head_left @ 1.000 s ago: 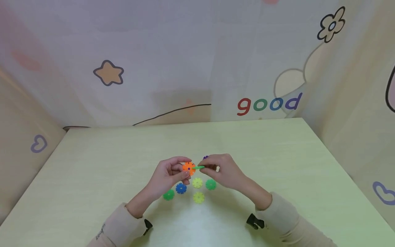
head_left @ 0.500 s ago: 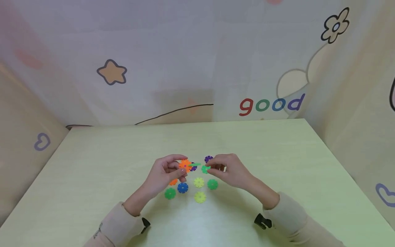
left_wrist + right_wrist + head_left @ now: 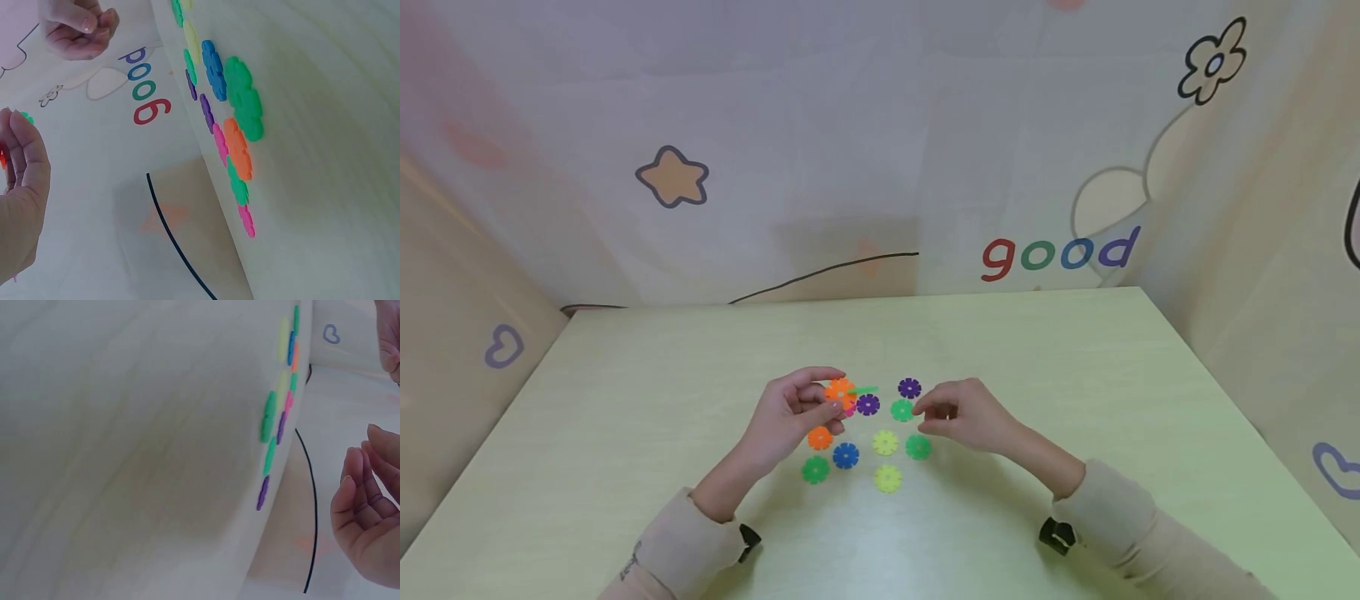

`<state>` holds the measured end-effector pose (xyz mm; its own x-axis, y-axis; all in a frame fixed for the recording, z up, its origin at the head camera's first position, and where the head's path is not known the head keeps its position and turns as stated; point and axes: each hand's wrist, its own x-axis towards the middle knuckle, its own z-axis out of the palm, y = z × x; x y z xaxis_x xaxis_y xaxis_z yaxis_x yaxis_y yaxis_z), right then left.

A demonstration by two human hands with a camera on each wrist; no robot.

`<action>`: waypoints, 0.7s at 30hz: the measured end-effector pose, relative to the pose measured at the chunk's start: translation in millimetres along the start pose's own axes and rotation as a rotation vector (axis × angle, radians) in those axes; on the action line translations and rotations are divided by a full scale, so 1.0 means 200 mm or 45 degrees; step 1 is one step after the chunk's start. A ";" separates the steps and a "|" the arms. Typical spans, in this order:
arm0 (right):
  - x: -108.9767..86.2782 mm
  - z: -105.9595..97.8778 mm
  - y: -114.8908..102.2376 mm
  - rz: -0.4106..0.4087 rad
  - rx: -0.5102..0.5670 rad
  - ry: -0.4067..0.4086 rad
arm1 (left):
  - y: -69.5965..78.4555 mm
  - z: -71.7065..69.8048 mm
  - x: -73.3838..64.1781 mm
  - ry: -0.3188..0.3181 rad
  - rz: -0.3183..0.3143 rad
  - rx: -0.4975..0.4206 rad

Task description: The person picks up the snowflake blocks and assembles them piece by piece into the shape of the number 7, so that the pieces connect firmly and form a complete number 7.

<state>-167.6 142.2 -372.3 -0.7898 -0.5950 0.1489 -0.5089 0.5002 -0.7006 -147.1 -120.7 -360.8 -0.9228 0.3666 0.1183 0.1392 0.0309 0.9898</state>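
1. Head view: left hand (image 3: 790, 417) raised above the pale green tabletop (image 3: 625, 417), thumb and fingertips pinching an orange plastic snowflake disc (image 3: 839, 392) with a light green disc (image 3: 865, 390) slotted edge-on into its right side.
2. Same view: right hand (image 3: 966, 414) low over the table, fingers loosely curled, holding nothing, fingertips just beside a green flat disc (image 3: 902, 410).
3. Flat on the table between the hands: purple (image 3: 868, 405), purple (image 3: 909, 387), orange (image 3: 819, 437), blue (image 3: 845, 455), green (image 3: 815, 470), yellow (image 3: 885, 442), yellow (image 3: 887, 478) and green (image 3: 917, 447) discs.
4. Left wrist view only: pink discs (image 3: 220, 142) among the row seen edge-on, barely visible from the head.
5. Right wrist view: only the right hand's curled fingers (image 3: 365, 487) and disc edges; the held pair out of sight.
6. Readable on the back curtain: "good" (image 3: 1060, 254) in red, green, blue and purple letters.
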 end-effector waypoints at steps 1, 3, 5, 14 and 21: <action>0.00 0.00 0.01 0.015 0.017 -0.013 | 0.00 0.00 0.00 0.001 0.002 0.001; 0.00 0.00 0.02 0.043 0.044 -0.036 | 0.01 0.00 0.00 0.005 0.001 -0.002; 0.00 0.00 0.04 0.068 0.067 -0.058 | 0.01 0.00 0.00 0.007 -0.004 -0.003; -0.01 0.03 0.15 0.227 0.119 -0.164 | 0.01 0.01 0.00 -0.009 -0.017 -0.021; -0.01 0.06 0.18 0.296 0.159 -0.201 | 0.01 0.01 0.00 -0.009 -0.034 -0.022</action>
<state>-181.0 154.3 -405.6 -0.8123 -0.5688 -0.1292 -0.2666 0.5591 -0.7851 -145.7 -118.4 -359.7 -0.9236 0.3722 0.0917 0.1086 0.0245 0.9938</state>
